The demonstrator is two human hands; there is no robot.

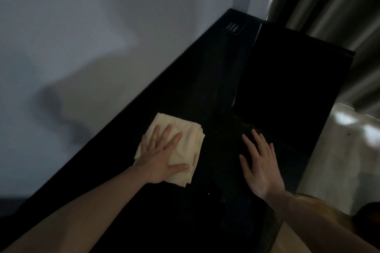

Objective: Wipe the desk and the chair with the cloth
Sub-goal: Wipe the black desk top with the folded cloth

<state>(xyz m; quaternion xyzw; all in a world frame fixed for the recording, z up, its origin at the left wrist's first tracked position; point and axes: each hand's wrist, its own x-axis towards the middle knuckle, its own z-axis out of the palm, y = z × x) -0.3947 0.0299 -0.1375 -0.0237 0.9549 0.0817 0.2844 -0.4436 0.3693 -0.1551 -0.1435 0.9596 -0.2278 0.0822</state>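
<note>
Cloth (186, 146): folded, cream, flat on black desk (195, 80) near wall | left hand (162, 154): fingers spread, pressing cloth | right hand (260, 165): fingers straight, splayed over desk, holding nothing

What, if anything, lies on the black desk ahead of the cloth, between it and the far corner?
Nothing visible. The left hand presses flat on the folded cloth, and the dark desk runs bare from it toward the far corner, where only a flush vent grille sits. The right hand rests beside, off that line.
</note>
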